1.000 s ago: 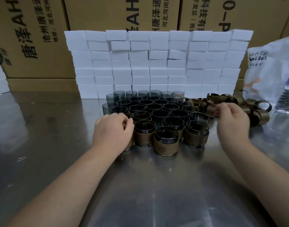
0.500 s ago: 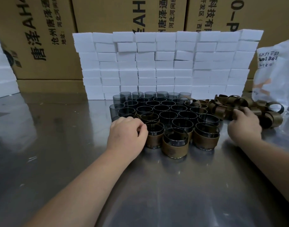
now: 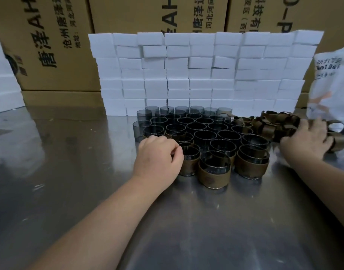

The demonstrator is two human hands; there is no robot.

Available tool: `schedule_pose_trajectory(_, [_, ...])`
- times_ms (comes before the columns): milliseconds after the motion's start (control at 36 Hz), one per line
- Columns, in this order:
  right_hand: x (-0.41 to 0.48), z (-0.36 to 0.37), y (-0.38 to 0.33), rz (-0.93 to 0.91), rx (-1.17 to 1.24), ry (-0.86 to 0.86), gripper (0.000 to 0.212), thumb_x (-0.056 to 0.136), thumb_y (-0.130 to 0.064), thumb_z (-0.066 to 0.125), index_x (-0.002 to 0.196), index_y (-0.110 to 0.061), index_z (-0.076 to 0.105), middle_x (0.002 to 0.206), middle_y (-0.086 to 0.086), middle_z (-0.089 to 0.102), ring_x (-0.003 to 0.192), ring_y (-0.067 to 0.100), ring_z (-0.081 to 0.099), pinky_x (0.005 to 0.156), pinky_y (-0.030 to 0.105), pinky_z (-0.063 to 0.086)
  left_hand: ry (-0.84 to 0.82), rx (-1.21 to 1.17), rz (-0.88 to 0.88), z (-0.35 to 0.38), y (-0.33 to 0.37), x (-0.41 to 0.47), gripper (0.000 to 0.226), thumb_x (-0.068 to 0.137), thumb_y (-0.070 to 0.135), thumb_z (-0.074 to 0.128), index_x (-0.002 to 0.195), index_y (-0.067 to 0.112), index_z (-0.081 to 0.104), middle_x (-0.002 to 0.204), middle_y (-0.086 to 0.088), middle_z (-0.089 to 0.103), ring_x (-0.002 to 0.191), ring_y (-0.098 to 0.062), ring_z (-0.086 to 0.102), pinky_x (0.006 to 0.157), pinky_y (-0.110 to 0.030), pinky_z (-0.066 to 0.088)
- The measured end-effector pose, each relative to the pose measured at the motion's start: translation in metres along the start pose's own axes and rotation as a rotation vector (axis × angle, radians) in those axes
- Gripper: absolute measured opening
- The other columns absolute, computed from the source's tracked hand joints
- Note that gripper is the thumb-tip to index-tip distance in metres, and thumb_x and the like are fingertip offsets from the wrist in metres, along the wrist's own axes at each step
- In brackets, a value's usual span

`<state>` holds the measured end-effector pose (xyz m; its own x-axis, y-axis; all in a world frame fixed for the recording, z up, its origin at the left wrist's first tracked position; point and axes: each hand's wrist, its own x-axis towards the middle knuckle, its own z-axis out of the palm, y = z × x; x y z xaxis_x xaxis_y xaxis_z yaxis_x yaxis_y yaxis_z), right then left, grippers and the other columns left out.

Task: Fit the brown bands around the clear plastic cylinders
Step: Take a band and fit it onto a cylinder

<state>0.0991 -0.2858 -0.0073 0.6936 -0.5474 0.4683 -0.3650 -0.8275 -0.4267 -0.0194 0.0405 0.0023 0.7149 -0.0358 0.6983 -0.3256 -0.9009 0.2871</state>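
Observation:
Several clear smoky plastic cylinders (image 3: 206,135) stand packed together on the steel table. Three in the front row wear brown bands, such as the front banded cylinder (image 3: 214,176). My left hand (image 3: 157,158) sits at the cluster's front left corner. Its fingers are curled over a banded cylinder that it mostly hides, and its thumb is beside the neighbouring banded cylinder (image 3: 189,165). A pile of loose brown bands (image 3: 268,125) lies right of the cluster. My right hand (image 3: 305,139) lies on that pile, blurred, with its fingers curled among the bands and one band looped at its outer edge.
A wall of stacked white foam blocks (image 3: 202,75) stands right behind the cylinders, with cardboard boxes (image 3: 56,45) behind it. A white plastic bag (image 3: 333,84) sits at the far right and more white foam (image 3: 1,84) at the far left. The steel table (image 3: 186,230) stretches toward me.
My right hand has moved right from the cluster's edge into the pile of loose bands. My left hand has stayed on the front left cylinder.

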Motion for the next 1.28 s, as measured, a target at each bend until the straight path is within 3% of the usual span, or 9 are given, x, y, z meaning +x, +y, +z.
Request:
schedule_pose_trajectory(111, [0.012, 0.004, 0.005, 0.145, -0.014, -0.093, 0.086, 0.083, -0.027, 0.066, 0.149, -0.016, 0.013, 0.158, 0.011, 0.000, 0.145, 0.026, -0.003, 0.114, 0.052, 0.002, 0.004, -0.005, 0.001, -0.001, 0.000, 0.001, 0.023, 0.089, 0.024, 0.050, 0.075, 0.015, 0.067, 0.073, 0.005, 0.061, 0.078, -0.015, 0.047, 0.079, -0.028, 0.031])
schedule_pose_trajectory(222, [0.015, 0.010, 0.003, 0.024, -0.109, -0.160, 0.062, 0.083, -0.028, 0.064, 0.135, -0.007, 0.039, 0.145, 0.017, 0.034, 0.140, 0.028, 0.018, 0.113, 0.056, 0.009, -0.008, -0.009, 0.016, 0.003, 0.001, 0.002, 0.023, 0.088, 0.022, 0.051, 0.074, 0.014, 0.067, 0.072, 0.004, 0.061, 0.078, -0.016, 0.047, 0.079, -0.029, 0.032])
schedule_pose_trajectory(361, [0.010, 0.004, -0.001, -0.117, -0.142, -0.028, 0.040, 0.086, -0.017, 0.052, 0.124, -0.005, 0.052, 0.124, 0.023, 0.049, 0.119, 0.038, 0.041, 0.101, 0.048, 0.029, -0.010, -0.002, 0.023, 0.005, 0.001, 0.002, 0.022, 0.087, 0.020, 0.052, 0.071, 0.013, 0.067, 0.069, 0.001, 0.061, 0.076, -0.021, 0.051, 0.080, -0.032, 0.034])
schedule_pose_trajectory(472, [0.005, 0.005, -0.001, -0.178, 0.014, 0.147, 0.052, 0.079, -0.016, 0.055, 0.131, -0.010, 0.046, 0.141, 0.017, 0.036, 0.129, 0.035, 0.030, 0.103, 0.048, 0.024, -0.010, 0.005, 0.017, 0.003, 0.001, 0.002, 0.024, 0.084, 0.021, 0.051, 0.068, 0.010, 0.066, 0.067, -0.001, 0.061, 0.074, -0.024, 0.052, 0.077, -0.030, 0.031])
schedule_pose_trajectory(583, [0.012, 0.005, 0.009, 0.066, 0.052, -0.080, 0.053, 0.079, -0.023, 0.058, 0.128, -0.006, 0.046, 0.133, 0.024, 0.042, 0.126, 0.041, 0.038, 0.107, 0.052, 0.025, -0.003, 0.005, 0.005, 0.002, 0.002, 0.002, 0.030, 0.082, 0.026, 0.044, 0.069, 0.011, 0.067, 0.068, 0.000, 0.062, 0.076, -0.023, 0.052, 0.077, -0.028, 0.030])
schedule_pose_trajectory(722, [0.008, 0.005, 0.004, -0.053, -0.017, -0.106, 0.049, 0.078, -0.032, 0.064, 0.120, -0.008, 0.053, 0.112, 0.024, 0.052, 0.104, 0.043, 0.051, 0.088, 0.048, 0.042, -0.007, 0.017, 0.010, 0.003, 0.002, 0.003, 0.031, 0.082, 0.027, 0.043, 0.069, 0.012, 0.067, 0.068, 0.001, 0.062, 0.075, -0.022, 0.053, 0.077, -0.028, 0.030])
schedule_pose_trajectory(945, [0.002, -0.002, 0.012, 0.103, 0.455, 0.073, 0.060, 0.081, -0.054, 0.052, 0.114, -0.004, 0.052, 0.113, 0.019, 0.053, 0.103, 0.040, 0.052, 0.088, 0.047, 0.043, -0.008, 0.035, 0.029, 0.002, 0.002, 0.003, 0.029, 0.082, 0.026, 0.045, 0.071, 0.012, 0.068, 0.069, 0.001, 0.063, 0.075, -0.023, 0.054, 0.078, -0.026, 0.027])
schedule_pose_trajectory(1111, [-0.025, -0.032, -0.009, -0.008, 0.749, 0.054, 0.042, 0.084, -0.054, 0.046, 0.094, -0.014, 0.052, 0.087, 0.005, 0.055, 0.080, 0.022, 0.051, 0.070, 0.032, 0.036, 0.055, 0.011, 0.115, 0.000, 0.011, 0.000, 0.035, 0.076, 0.026, 0.058, 0.107, 0.009, 0.066, 0.087, -0.004, 0.065, 0.084, -0.027, 0.060, 0.090, -0.043, 0.041])
schedule_pose_trajectory(1278, [-0.073, -0.094, -0.078, -0.373, 0.850, -0.195, 0.031, 0.092, -0.051, 0.042, 0.095, -0.022, 0.052, 0.083, -0.005, 0.060, 0.073, 0.012, 0.058, 0.059, 0.031, 0.046, 0.012, -0.048, 0.186, -0.005, 0.018, -0.003, 0.069, 0.079, 0.047, 0.041, 0.138, 0.012, 0.040, 0.122, -0.006, 0.057, 0.114, -0.023, 0.051, 0.107, -0.042, 0.018])
